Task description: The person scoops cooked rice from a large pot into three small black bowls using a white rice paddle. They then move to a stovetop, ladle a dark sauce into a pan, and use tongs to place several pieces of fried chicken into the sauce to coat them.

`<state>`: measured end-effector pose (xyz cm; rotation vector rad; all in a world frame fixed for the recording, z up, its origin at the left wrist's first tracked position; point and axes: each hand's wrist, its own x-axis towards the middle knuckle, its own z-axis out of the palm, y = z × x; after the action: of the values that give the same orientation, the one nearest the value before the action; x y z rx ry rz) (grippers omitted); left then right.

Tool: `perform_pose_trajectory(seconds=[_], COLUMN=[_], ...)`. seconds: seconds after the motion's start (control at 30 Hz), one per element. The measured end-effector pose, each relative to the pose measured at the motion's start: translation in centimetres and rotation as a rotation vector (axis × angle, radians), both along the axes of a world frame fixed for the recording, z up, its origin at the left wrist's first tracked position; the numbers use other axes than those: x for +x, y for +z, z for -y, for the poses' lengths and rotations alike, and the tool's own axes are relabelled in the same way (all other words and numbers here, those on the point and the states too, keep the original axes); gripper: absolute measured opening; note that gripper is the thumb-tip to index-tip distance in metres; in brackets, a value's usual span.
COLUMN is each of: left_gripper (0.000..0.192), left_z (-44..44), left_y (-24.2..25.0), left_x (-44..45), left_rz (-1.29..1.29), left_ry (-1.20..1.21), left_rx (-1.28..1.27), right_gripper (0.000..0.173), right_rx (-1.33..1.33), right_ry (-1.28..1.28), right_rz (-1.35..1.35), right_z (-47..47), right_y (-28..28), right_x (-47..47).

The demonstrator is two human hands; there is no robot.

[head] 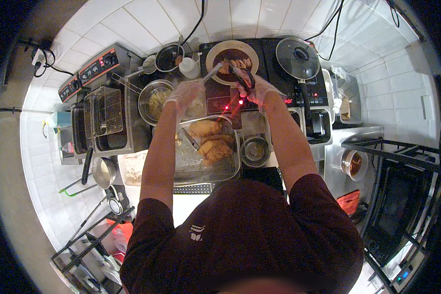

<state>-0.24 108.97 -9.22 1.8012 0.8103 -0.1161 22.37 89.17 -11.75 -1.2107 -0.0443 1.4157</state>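
My left hand (186, 95), in a clear plastic glove, grips a pale, slender utensil (212, 72). Its tip reaches over the near left rim of a cream bowl (255, 55). Sliced meat (244, 63) lies in dark reddish-brown liquid inside that bowl. My right hand (260, 90), gloved too, is closed around a dark, glossy utensil (244, 78) at the bowl's near right side. Its exact kind is unclear, and its far end lies over the slices. The bowl stands on a black induction cooktop (220, 93) with red lit indicators.
Fried breaded cutlets (215, 149) and metal tongs (189, 139) lie in a wire-mesh tray (191, 165). To the left are a strainer pot (156, 101) and a deep fryer (112, 143) with a basket (103, 112). A lidded pan (297, 58) occupies the right hob. A squeeze bottle (189, 68) stands behind my left hand.
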Motion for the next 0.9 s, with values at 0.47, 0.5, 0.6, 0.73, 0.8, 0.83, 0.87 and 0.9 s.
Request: perform_pose_trajectory(seconds=[0.47,0.5,0.6,0.73,0.8,0.83,0.87,0.9], left_gripper=[0.029,0.027,0.028,0.024,0.025,0.026,0.026,0.027], left_z=[-0.8,-0.5,0.0,0.6,0.7,0.7,0.7,0.5], left_y=[-1.3,-0.9,0.4,1.1,0.8,0.6,0.3,0.1], left_x=[-2.4,-2.2,-2.1,-2.1,-2.3,-2.4,-2.4,-2.4], left_rz=[0.015,-0.104,-0.151,-0.187,-0.073,-0.024,-0.022,-0.026], left_ry=[0.027,0.067,-0.020,0.147,0.261,0.324,0.348,0.376], left_rx=[0.142,0.091,0.228,0.062,-0.121,-0.231,-0.262,-0.309], right_gripper=[0.037,0.037,0.035,0.050,0.051,0.052,0.053,0.054], right_rx=[-0.054,-0.038,0.049,-0.051,-0.057,-0.096,-0.115,-0.119], right_ry=[-0.046,-0.081,-0.066,0.021,0.051,0.074,0.113,0.164], right_rz=[0.020,-0.025,-0.082,0.016,0.044,0.108,0.158,0.208], right_z=[1.7,1.5,1.3,2.1,2.9,3.2,3.5,3.7], right_y=[4.3,4.3,4.0,4.2,4.5,4.6,4.6,4.7], right_x=[-1.1,-1.3,-1.9,-2.5,-2.6,-2.6,-2.6,-2.6])
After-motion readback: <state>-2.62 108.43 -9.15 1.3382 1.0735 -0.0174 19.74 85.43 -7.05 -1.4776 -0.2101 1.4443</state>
